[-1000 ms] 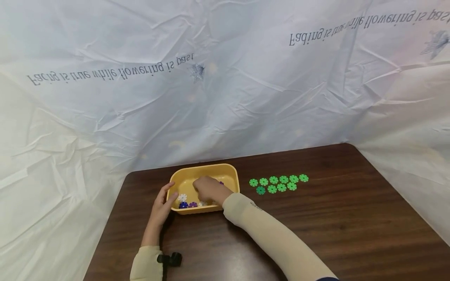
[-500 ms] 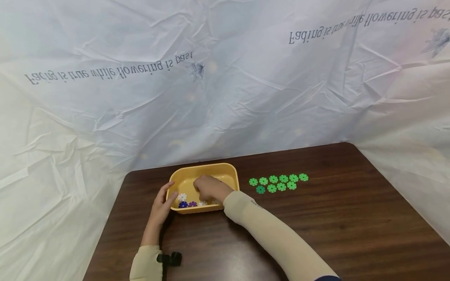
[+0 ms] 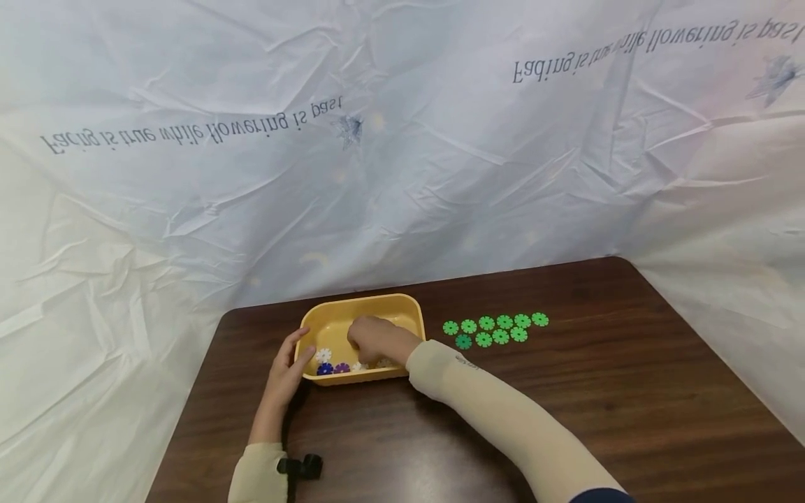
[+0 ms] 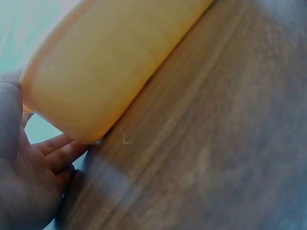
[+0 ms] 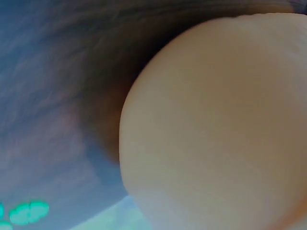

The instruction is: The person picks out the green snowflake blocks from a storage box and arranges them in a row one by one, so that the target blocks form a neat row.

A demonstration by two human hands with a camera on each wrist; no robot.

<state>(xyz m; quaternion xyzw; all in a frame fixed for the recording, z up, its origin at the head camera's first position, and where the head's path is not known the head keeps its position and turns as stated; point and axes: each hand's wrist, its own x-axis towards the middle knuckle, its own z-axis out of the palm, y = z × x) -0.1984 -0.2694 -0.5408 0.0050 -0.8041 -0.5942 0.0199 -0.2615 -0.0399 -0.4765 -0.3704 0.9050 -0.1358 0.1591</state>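
Note:
A yellow plastic bin (image 3: 411, 328) sits near the table's back edge in the head view. My left hand (image 3: 286, 370) holds its left end, thumb over the rim and fingers along the outside; the left wrist view shows this hand (image 4: 33, 167) against the bin's wall (image 4: 105, 62). My right hand (image 3: 377, 340) reaches down inside the bin with fingers bent; its fingertips are hidden. Flower-shaped plastic discs lie in the bin: a white one (image 3: 323, 355), a dark blue one (image 3: 325, 369), a purple one (image 3: 342, 368) and more whitish ones near my right hand.
Right of the bin, several bright green flower discs (image 3: 504, 322) lie in two rows on the brown table (image 3: 597, 391). A dark green disc (image 3: 463, 341) begins the nearer row. A wrinkled white printed sheet (image 3: 402, 175) hangs behind the table.
My right hand has shifted slightly to the right inside the bin and now covers a purple disc seen earlier. The left hand keeps its place on the bin; the head view has moved a little.

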